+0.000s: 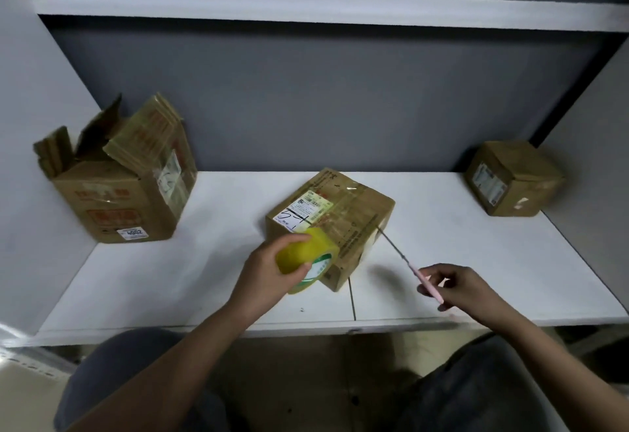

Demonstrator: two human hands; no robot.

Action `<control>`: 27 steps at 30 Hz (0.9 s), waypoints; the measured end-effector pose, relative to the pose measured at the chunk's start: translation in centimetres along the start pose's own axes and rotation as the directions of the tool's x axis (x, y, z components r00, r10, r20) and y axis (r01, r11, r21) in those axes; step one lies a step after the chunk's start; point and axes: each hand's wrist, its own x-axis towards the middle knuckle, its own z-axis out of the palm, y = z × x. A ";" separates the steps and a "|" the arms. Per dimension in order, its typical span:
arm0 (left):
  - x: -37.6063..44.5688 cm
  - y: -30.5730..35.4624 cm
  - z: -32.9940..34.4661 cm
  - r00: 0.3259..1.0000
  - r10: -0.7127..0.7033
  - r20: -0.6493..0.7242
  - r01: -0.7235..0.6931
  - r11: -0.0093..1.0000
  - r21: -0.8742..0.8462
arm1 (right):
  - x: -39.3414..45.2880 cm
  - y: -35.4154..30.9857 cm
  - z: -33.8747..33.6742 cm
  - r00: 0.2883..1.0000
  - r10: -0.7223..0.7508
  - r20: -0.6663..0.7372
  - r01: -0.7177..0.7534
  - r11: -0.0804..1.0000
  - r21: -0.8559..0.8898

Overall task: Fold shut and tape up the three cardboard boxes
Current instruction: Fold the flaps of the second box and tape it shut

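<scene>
A closed cardboard box (pixel 343 213) with a shipping label lies in the middle of the white table (pixel 170 278). My left hand (pixel 269 271) grips a yellow tape roll (pixel 308 258) held against the box's near left corner. My right hand (pixel 459 287) pinches a thin pink-handled tool (pixel 425 282) whose dark metal tip reaches the box's near right edge. A larger box (pixel 119 193) with its top flaps standing open sits at the far left. A small closed box (pixel 514 178) rests at the far right.
Grey walls enclose the table on the left, back and right, and a white shelf (pixel 306 6) runs overhead. A seam (pixel 352 299) splits the table top near the front edge. My knees show below the table.
</scene>
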 end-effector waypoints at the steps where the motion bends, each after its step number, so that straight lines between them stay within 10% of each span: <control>1: 0.4 0.7 0.6 0.998 0.052 0.022 -0.052 0.999 0.009 | 0.0 0.4 -0.3 0.996 0.012 -0.084 -0.014 1.000 -0.025; 7: 3.1 4.4 6.9 0.925 0.296 0.239 -0.332 0.935 0.128 | 1.6 3.5 -1.7 0.914 0.122 -0.387 -0.241 0.931 -0.275; 12: 4.8 4.7 13.8 0.848 0.324 0.420 -0.448 0.860 0.243 | 3.5 6.7 -2.6 0.908 0.145 -0.393 -0.384 0.664 -0.641; 20: 5.5 2.1 23.4 0.702 0.208 0.681 -0.694 0.417 0.587 | 5.1 10.4 -3.2 0.911 0.182 -0.371 -0.412 0.466 -0.783; 27: 4.7 0.8 25.5 0.753 0.171 0.636 -0.642 0.405 0.651 | 5.6 11.4 -3.4 0.913 0.250 -0.323 -0.409 0.576 -0.708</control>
